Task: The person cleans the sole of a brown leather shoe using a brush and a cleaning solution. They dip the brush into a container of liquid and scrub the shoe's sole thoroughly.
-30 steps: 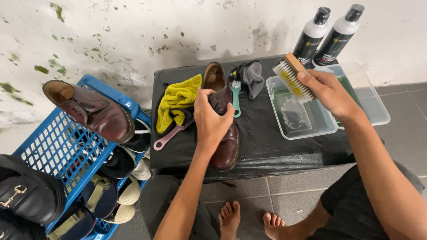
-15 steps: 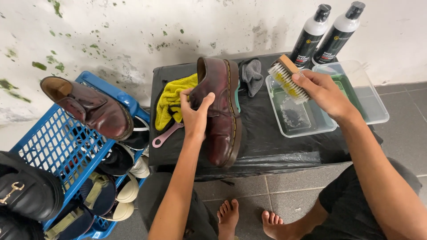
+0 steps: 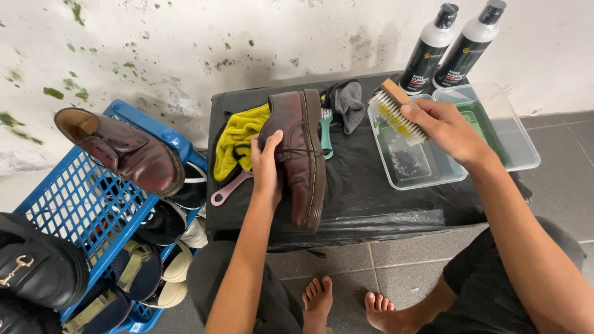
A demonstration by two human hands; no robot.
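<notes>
Meanwhile left hand (image 3: 267,166) grips brown shoe (image 3: 300,154), right hand (image 3: 447,127) clasps brush (image 3: 396,111) below two black-and-white bottles (image 3: 448,46)

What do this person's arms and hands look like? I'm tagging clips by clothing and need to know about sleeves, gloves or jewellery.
Both arms are bare along all that shows, with no sleeves. The left hand and right hand wear no gloves, and no rings, watch or bracelets are visible. The fingernails look short and unpainted.
</notes>
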